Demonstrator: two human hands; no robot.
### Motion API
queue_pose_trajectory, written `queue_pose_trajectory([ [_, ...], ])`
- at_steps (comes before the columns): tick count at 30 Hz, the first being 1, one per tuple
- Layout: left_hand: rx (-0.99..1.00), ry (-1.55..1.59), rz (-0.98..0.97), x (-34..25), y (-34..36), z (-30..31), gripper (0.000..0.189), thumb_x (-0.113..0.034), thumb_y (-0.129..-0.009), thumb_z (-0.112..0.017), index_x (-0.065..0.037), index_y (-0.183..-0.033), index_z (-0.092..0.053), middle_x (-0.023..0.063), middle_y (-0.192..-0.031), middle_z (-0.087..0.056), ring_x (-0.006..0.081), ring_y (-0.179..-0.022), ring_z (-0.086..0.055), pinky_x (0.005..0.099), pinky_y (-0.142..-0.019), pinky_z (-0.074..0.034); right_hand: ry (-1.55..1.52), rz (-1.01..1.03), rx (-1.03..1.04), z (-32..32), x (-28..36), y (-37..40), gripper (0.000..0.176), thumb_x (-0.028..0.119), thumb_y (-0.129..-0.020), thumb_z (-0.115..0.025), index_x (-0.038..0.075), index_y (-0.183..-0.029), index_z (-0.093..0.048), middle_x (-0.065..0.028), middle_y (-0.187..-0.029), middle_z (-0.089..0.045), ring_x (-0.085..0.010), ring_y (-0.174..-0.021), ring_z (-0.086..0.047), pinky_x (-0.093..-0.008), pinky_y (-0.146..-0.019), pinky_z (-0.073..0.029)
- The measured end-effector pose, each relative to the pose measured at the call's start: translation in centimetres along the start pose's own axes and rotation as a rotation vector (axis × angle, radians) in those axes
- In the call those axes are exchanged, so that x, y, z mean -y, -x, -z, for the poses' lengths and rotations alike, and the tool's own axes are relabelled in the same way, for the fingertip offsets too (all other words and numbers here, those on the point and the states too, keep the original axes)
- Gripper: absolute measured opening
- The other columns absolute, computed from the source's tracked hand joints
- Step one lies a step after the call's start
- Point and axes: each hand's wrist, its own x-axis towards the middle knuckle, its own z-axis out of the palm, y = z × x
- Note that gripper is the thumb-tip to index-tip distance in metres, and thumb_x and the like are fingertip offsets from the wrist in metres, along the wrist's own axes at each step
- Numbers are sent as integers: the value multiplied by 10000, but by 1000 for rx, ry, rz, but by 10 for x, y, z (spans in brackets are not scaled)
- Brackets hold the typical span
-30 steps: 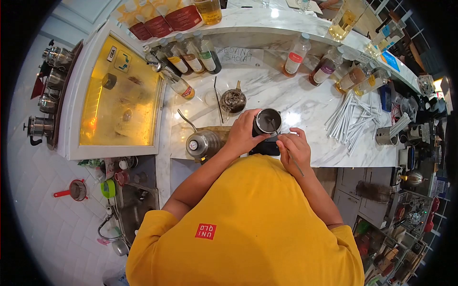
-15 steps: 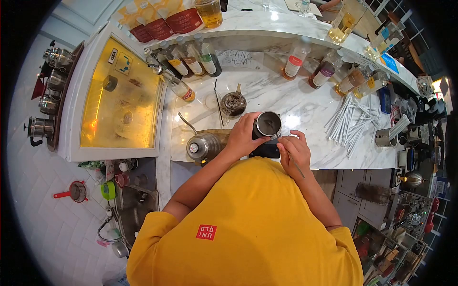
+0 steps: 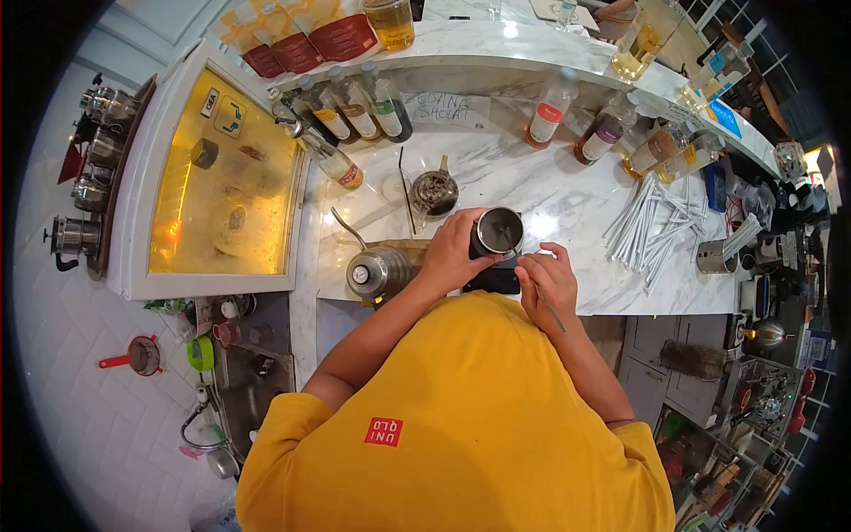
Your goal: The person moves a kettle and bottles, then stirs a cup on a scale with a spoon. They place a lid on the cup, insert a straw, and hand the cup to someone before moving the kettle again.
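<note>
Right hand point(image 3: 548, 279): fingers nearly closed, pinching a thin rod point(image 3: 556, 316) near the cup rim; a slack pinch could drop it, a hard stroke could tip contents out. Left hand point(image 3: 450, 251): fingers part-open, curled round the dark cup point(image 3: 500, 232), above or beside a black device point(image 3: 502, 280); slipping grip risks a spill there. Kettle point(image 3: 377, 273) sits near the left forearm, liable to a knock; farther off, glass pot point(image 3: 434, 192), exposed to a wide swing

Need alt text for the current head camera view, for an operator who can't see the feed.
The left hand holds a dark cup with a metal rim above a marble counter, while the right hand holds a thin metal utensil at its edge. A gooseneck kettle stands left, loose white straws lie right, and bottles line the back.
</note>
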Motion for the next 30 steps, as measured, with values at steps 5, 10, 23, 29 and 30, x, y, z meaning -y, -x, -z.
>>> queue_pose_trajectory([
  [5, -11, 10, -11, 3, 1, -3, 783, -235, -741, -913, -86, -1381, -486, 165, -1273, -608, 395, -1182, -596, 469, -991, -483, 13, 12, -4, 0, 2, -1, 119, 31, -897, -753, 25, -979, -668, -84, -915, -722, -246, -821, -695, -495, -931, -518],
  [10, -7, 7, 2, 2, 1, -2, 788, -238, -735, -917, -88, -1379, -489, 164, -1275, -610, 390, -1185, -598, 460, -988, -485, 8, 22, -7, 1, 3, -3, 117, 28, -896, -754, 26, -969, -662, -78, -900, -714, -240, -812, -691, -492, -934, -513],
  [23, -17, -17, -22, 3, 1, -2, 814, -248, -730, -921, -86, -1395, -481, 163, -1245, -612, 389, -1155, -607, 468, -964, -488, 3, 31, -19, -1, 3, -1, 138, 17, -880, -766, 31, -972, -664, -70, -895, -708, -230, -808, -689, -493, -955, -506],
  [29, -13, -18, -7, 3, 1, -2, 810, -247, -732, -920, -87, -1395, -485, 163, -1244, -611, 385, -1156, -605, 464, -965, -485, 0, 41, -22, -1, 4, -2, 143, 18, -873, -771, 30, -967, -664, -71, -882, -699, -232, -796, -685, -493, -953, -506],
  [30, -15, -18, -8, 3, 1, -3, 809, -246, -732, -920, -87, -1395, -485, 163, -1243, -611, 386, -1155, -605, 464, -965, -485, 1, 43, -23, -1, 4, -2, 143, 18, -872, -771, 30, -966, -664, -72, -880, -698, -232, -794, -685, -493, -951, -506],
])
